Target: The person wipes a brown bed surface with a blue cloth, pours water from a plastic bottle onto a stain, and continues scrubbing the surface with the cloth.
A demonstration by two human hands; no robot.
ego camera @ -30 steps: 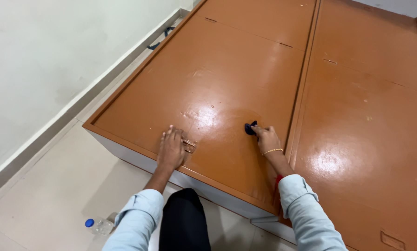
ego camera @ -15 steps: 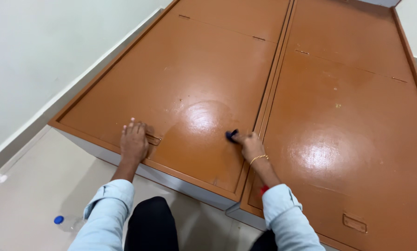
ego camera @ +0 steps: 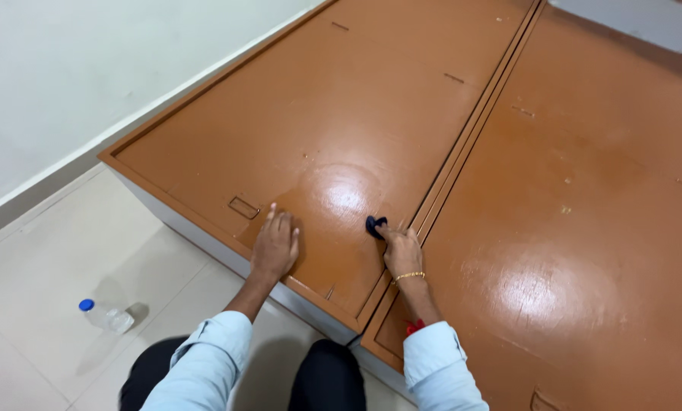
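left hand [ego camera: 275, 247]: laid flat, fingers spread, near front edge of brown panel [ego camera: 333, 144] | right hand [ego camera: 402, 251]: dark blue cloth [ego camera: 375, 225] pinched beside centre seam | bottle [ego camera: 105, 316] on floor, well apart

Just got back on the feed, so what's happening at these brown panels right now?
A person leans over two big brown panels lying flat. The left hand rests flat on the left panel near its front edge. The right hand presses a small dark blue cloth on that panel, beside the seam with the right panel. A plastic bottle lies on the floor.
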